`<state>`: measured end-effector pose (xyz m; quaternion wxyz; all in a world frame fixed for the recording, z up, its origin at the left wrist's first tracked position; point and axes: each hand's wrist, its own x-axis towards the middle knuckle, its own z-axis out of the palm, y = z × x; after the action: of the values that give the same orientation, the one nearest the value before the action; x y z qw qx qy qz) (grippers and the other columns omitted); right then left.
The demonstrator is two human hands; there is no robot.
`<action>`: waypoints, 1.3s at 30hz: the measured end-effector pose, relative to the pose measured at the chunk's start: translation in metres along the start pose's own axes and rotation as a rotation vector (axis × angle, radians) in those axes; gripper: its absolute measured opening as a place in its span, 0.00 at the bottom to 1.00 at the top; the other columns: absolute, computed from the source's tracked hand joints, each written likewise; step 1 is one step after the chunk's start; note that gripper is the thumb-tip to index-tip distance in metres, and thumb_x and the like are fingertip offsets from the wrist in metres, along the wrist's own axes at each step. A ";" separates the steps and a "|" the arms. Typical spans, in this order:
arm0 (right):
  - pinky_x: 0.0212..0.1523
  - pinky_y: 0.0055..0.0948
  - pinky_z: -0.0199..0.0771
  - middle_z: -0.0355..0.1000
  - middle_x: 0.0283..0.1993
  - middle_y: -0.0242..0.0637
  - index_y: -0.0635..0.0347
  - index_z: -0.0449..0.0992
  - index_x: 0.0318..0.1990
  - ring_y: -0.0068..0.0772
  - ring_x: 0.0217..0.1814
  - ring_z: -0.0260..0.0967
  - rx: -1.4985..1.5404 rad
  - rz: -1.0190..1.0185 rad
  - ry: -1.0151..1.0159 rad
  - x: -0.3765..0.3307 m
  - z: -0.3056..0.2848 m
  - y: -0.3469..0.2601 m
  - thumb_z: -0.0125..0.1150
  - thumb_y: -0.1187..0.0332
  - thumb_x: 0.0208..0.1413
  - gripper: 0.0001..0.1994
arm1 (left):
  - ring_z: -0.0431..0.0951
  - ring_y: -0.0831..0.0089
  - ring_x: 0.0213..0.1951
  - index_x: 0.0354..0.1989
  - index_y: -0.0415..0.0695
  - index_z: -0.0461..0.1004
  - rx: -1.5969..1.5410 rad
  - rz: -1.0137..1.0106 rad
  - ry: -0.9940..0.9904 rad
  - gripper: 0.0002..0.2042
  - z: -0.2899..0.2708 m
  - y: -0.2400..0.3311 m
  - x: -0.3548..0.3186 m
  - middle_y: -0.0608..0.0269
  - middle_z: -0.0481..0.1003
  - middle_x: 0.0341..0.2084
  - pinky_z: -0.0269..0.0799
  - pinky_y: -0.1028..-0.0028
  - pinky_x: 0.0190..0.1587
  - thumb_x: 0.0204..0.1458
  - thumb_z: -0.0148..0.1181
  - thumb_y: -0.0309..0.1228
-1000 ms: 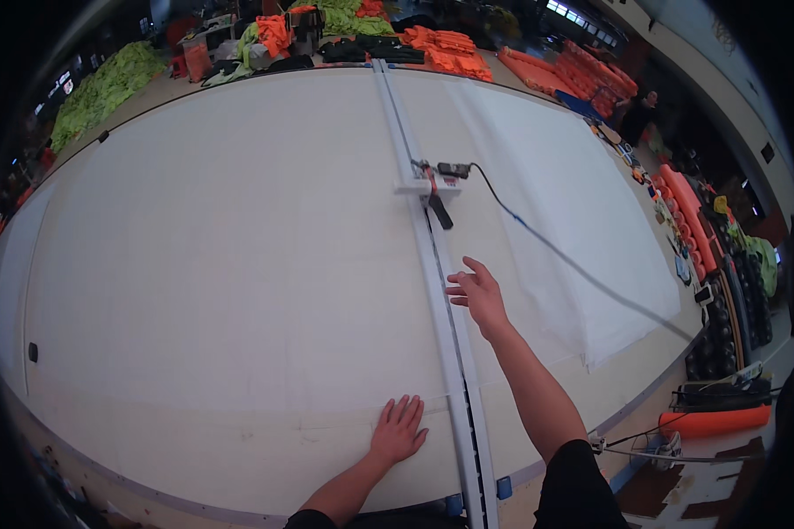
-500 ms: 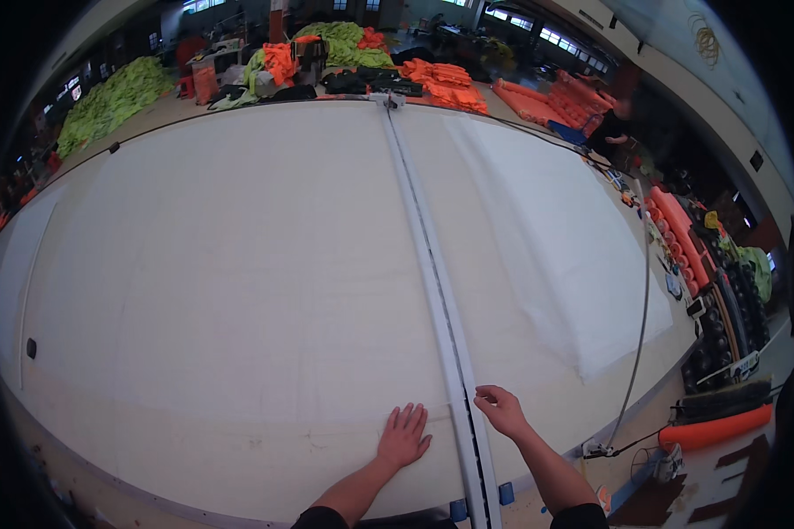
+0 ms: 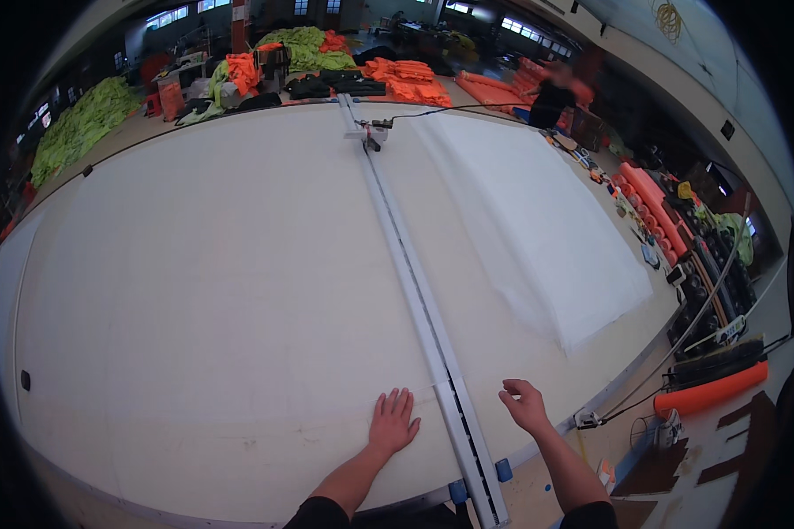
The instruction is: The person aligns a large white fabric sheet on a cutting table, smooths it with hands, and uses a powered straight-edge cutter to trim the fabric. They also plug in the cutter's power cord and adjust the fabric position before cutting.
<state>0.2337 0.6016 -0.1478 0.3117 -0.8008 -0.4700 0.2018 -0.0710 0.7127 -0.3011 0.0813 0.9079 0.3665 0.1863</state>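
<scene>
My left hand [image 3: 394, 421] lies flat, fingers spread, on the thin white sheet [image 3: 238, 353] covering the table, just left of a long metal rail [image 3: 406, 260]. To the right of that rail, my right hand [image 3: 524, 406] hovers over the table with loosely bent fingers, a small gap between thumb and fingertips. Nothing shows in it. The rail runs from the near edge to the far edge of the table. On its far part sits a carriage [image 3: 368, 134] with a dark cable attached.
A folded white sheet [image 3: 547, 247] lies on the table's right side. Blue clamps [image 3: 503, 470] flank the rail's near end. A thin pole [image 3: 706, 304] leans beyond the right edge, above an orange roll [image 3: 710, 388]. Another person [image 3: 551, 99] stands at the far right.
The carriage has come along the rail from its far end toward me. My right hand has moved right, away from the rail. The pole has swung right. My view has shifted slightly.
</scene>
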 end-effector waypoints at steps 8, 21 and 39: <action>0.52 0.36 0.81 0.82 0.48 0.46 0.66 0.80 0.57 0.38 0.49 0.81 0.107 0.068 -0.065 0.028 0.036 -0.030 0.68 0.58 0.62 0.22 | 0.62 0.56 0.72 0.71 0.41 0.68 -0.031 -0.004 0.005 0.33 -0.002 0.001 0.000 0.56 0.65 0.71 0.51 0.48 0.76 0.61 0.58 0.50; 0.33 0.42 0.87 0.77 0.50 0.42 0.70 0.72 0.63 0.31 0.41 0.80 0.417 0.745 -0.246 0.038 0.073 -0.019 0.78 0.53 0.52 0.37 | 0.61 0.51 0.72 0.70 0.39 0.68 -0.067 0.021 0.012 0.34 0.001 0.003 0.004 0.52 0.66 0.70 0.51 0.46 0.75 0.58 0.62 0.45; 0.19 0.28 0.64 0.69 0.19 0.31 0.59 0.75 0.25 0.24 0.17 0.66 0.351 1.201 -0.509 -0.362 -0.022 0.113 0.81 0.55 0.51 0.21 | 0.57 0.51 0.74 0.72 0.39 0.63 -0.038 -0.028 -0.057 0.35 0.018 0.030 0.050 0.52 0.62 0.72 0.50 0.48 0.76 0.58 0.64 0.40</action>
<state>0.1456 0.2357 -0.1992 0.1503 -0.7880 0.0376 0.5958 -0.0116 0.7259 -0.2947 0.1114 0.9060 0.3731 0.1662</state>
